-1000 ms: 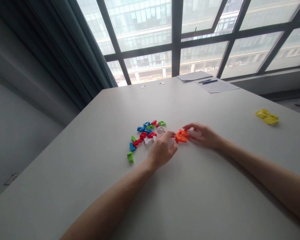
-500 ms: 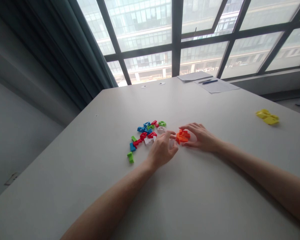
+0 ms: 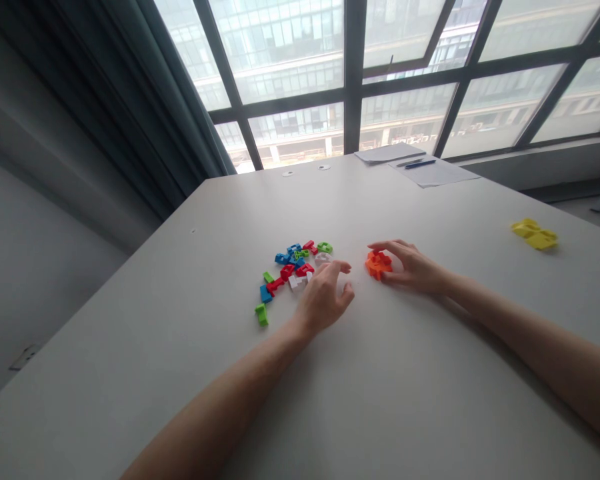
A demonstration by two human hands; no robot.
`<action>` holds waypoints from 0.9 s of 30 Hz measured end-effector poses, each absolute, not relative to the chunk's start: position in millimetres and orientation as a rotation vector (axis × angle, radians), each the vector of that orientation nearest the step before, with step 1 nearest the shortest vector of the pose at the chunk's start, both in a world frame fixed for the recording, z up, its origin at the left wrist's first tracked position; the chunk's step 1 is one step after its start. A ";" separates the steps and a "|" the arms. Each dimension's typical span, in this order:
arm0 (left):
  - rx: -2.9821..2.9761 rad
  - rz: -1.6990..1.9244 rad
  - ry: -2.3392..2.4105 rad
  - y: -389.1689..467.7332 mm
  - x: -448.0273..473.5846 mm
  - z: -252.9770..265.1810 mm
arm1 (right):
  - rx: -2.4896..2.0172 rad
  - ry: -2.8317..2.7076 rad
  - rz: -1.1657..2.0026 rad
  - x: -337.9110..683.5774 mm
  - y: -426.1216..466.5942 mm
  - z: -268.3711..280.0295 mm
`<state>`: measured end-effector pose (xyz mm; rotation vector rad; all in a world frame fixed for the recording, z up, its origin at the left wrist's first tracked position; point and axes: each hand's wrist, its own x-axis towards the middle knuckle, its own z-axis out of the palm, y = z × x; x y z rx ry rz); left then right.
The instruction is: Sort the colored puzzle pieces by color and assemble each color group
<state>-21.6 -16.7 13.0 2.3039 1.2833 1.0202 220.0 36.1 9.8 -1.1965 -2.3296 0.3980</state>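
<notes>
My right hand (image 3: 407,267) has its thumb and fingers around a cluster of orange plastic pieces (image 3: 378,265) on the white table. Left of it, my left hand (image 3: 327,295) rests with thumb and fingers apart and nothing between them. Several loose plastic pieces lie just beyond and left of that hand: a white piece (image 3: 296,283), a red piece (image 3: 275,287), a blue piece (image 3: 265,293), a green piece (image 3: 261,315) and others of the same colours. My left hand partly covers some white pieces.
Yellow plastic pieces (image 3: 534,234) sit apart near the right edge of the table (image 3: 190,373). Paper sheets (image 3: 443,175) with a blue pen (image 3: 420,164) lie at the far edge, below the windows. A dark curtain (image 3: 145,100) hangs at the left.
My right hand has moved the orange pieces slightly right and away from me, widening the gap to my left hand. My left hand has stayed almost in place.
</notes>
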 end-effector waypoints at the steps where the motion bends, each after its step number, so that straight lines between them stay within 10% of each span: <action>1: 2.306 1.019 1.285 -17.0 -21.6 13.3 | -1.206 -2.318 0.407 221.6 36.7 10.4; 27: 2.810 0.503 1.248 -48.8 -35.9 24.2 | -1.565 -2.097 0.038 273.2 29.6 -8.6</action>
